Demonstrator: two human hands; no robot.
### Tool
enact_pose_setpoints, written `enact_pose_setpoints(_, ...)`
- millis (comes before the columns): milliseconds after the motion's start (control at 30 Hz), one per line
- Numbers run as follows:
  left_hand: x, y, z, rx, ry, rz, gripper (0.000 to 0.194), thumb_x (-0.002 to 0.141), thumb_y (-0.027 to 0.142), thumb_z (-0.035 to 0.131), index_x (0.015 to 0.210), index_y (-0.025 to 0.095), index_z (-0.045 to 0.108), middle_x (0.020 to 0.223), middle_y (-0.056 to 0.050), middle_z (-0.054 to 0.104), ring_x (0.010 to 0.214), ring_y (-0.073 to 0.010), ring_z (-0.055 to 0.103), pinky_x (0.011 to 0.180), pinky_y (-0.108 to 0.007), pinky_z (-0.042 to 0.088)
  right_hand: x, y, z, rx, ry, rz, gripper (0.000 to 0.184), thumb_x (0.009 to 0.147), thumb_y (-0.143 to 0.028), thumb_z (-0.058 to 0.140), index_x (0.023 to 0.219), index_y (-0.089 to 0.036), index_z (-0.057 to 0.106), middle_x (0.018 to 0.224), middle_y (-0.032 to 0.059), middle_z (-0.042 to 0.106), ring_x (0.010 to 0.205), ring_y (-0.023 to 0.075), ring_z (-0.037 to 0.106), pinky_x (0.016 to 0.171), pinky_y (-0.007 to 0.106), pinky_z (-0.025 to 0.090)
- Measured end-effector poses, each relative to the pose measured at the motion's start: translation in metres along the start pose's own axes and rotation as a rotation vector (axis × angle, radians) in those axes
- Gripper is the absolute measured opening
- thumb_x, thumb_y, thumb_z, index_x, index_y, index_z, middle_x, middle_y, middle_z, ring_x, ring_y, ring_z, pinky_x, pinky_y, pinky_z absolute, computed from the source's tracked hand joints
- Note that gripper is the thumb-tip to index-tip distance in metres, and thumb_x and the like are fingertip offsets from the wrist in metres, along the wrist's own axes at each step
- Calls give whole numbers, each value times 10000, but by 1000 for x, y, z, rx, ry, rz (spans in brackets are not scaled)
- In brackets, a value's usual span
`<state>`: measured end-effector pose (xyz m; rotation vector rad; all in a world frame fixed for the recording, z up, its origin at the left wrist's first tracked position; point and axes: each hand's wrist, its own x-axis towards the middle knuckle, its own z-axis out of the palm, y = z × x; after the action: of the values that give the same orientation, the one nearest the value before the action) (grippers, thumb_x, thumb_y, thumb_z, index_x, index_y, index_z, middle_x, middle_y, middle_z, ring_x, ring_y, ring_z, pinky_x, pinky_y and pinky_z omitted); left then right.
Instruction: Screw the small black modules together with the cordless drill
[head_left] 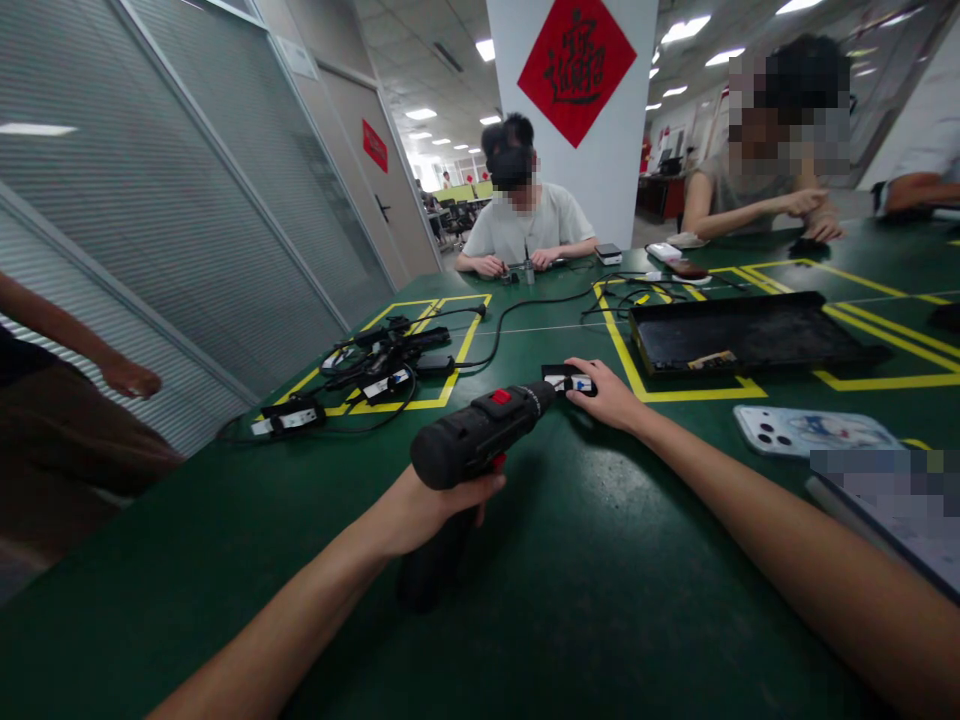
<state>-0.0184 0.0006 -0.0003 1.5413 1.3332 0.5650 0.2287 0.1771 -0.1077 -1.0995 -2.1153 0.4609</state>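
My left hand [431, 505] is wrapped round the grip of a black cordless drill [480, 430] with red buttons. The drill's chuck points forward and to the right, at a small black box with a white label [556, 378] on the green table. My right hand [606, 395] grips that box from its right side, thumb and fingers closed on it. Whether the drill's tip touches the box cannot be made out, since the chuck covers that spot.
Black power adapters and tangled cables [390, 360] lie left inside yellow tape lines. A black tray [742, 335] stands to the right, with a phone [817, 430] and a tablet-like device [885, 520] nearer me. A person [525, 225] sits opposite, another [780, 190] at right; a third person's hand [131, 378] shows left.
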Motion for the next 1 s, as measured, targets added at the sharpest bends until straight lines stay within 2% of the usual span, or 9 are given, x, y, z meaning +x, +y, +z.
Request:
enact_pose_setpoints(267,0,2,1,-52,12,15,336,779,367,646,999,126,566,811,-50,625,596,-140,586,583,-294,478,0,0,0,1,-1,-2,530,805,-328,579,1315,-253,458,1158,77,523,1085,240,535,995,404,392)
enact_pose_setpoints(500,-1,1,3,1,17,14,284,785,373,633,931,134,589,684,-23,611,603,-156,586,600,-300,480,1,2,1,0,0,0,533,802,-330,580,1314,-253,458,1180,78,513,1101,243,524,995,407,391)
enact_pose_setpoints(800,-1,1,4,-17,18,32,306,768,357,647,970,135,590,772,-42,637,586,-139,582,565,-281,473,1,4,1,-5,6,0,540,798,-334,584,1319,-269,456,1179,72,514,1098,241,525,989,410,397)
enact_pose_setpoints(1000,-1,-3,4,33,44,10,260,778,380,633,878,142,597,638,-19,610,576,-151,575,558,-282,464,1,2,2,-1,14,-3,542,793,-321,589,1315,-264,458,1171,71,517,1093,239,529,997,406,393)
